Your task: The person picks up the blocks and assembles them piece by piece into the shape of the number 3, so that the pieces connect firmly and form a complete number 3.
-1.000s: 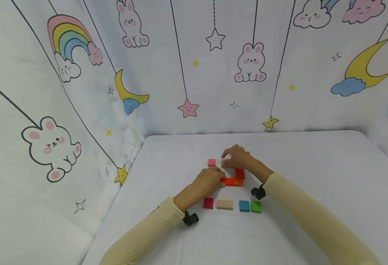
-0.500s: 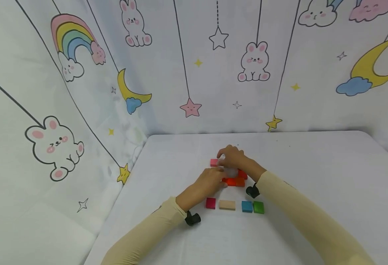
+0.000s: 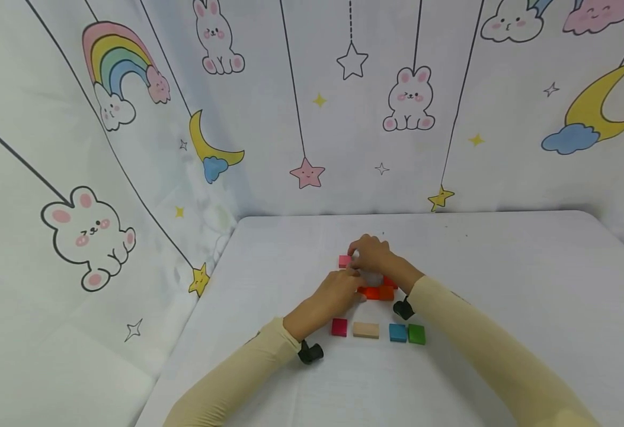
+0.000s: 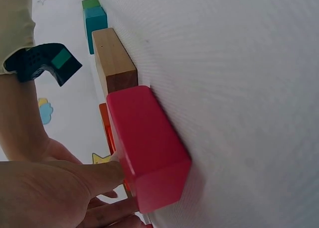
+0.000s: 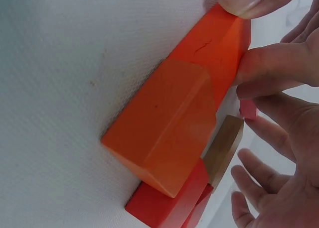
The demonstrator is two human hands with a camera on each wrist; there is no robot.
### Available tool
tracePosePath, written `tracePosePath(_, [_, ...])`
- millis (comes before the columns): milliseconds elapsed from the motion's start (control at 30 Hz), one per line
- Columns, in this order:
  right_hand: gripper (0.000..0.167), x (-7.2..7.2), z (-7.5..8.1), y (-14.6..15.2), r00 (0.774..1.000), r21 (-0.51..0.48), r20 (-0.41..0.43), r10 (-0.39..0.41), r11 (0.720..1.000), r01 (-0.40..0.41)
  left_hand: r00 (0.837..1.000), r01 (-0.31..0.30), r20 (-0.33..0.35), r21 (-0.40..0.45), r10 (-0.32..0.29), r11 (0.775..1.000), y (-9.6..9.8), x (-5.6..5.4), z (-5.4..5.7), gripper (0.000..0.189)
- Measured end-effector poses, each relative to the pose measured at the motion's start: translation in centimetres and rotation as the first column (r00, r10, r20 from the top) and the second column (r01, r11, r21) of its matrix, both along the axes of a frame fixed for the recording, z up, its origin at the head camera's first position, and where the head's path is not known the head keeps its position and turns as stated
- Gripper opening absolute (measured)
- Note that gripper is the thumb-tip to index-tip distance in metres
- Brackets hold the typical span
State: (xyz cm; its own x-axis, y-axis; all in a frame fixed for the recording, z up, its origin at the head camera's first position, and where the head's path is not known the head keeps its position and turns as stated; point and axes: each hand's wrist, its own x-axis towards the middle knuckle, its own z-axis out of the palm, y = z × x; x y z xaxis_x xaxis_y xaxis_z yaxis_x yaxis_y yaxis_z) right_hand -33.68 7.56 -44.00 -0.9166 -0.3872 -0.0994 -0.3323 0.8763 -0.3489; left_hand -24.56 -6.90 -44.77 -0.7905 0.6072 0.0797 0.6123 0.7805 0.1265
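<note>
Farthest left, the left hand (image 3: 335, 292) reaches in over the white table (image 3: 514, 296), its thumb and forefinger pinching the left end of the bright orange block (image 3: 371, 293); a light hold there is best, enough to steady the block without dragging it off its neighbour. Nearer the person, well clear of that grip, lies the crimson block (image 3: 339, 327), and the hand's heel should not sweep it. Behind the left fingers sits the pink block (image 3: 344, 261), and at its right end the right hand (image 3: 371, 254) has thumb and forefinger set narrowly about it, the other fingers spread loose; whether they truly press on it I cannot tell, since the hands overlap. If it is to be shifted, a low slide with the wrist high would suit, sparing the second wooden block (image 5: 225, 149) beneath that palm. In the front row comes a wooden block (image 3: 366, 330). Farther right, the orange block (image 3: 386, 293) butts against the bright orange one, with the red block (image 3: 390, 282) just behind; the right forearm wants lifting over these. Last, the blue block (image 3: 397, 333) and green block (image 3: 416, 334) lie side by side, untouched.
</note>
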Motion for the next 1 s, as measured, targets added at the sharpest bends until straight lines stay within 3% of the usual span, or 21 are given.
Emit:
tracePosePath(400, [0.030, 0.2, 0.1, 0.5, 0.999, 0.032, -0.039, 0.006, 0.999, -0.005, 1.000, 0.003, -0.011, -0.003, -0.003, 1.000, -0.1, 0.0, -0.2, 0.032])
tracePosePath(1000, [0.027, 0.5, 0.3, 1.4, 0.991, 0.120, -0.099, 0.087, 0.990, -0.075, 1.000, -0.002, -0.002, 0.006, 0.002, 1.000, 0.0, -0.2, -0.3, 0.031])
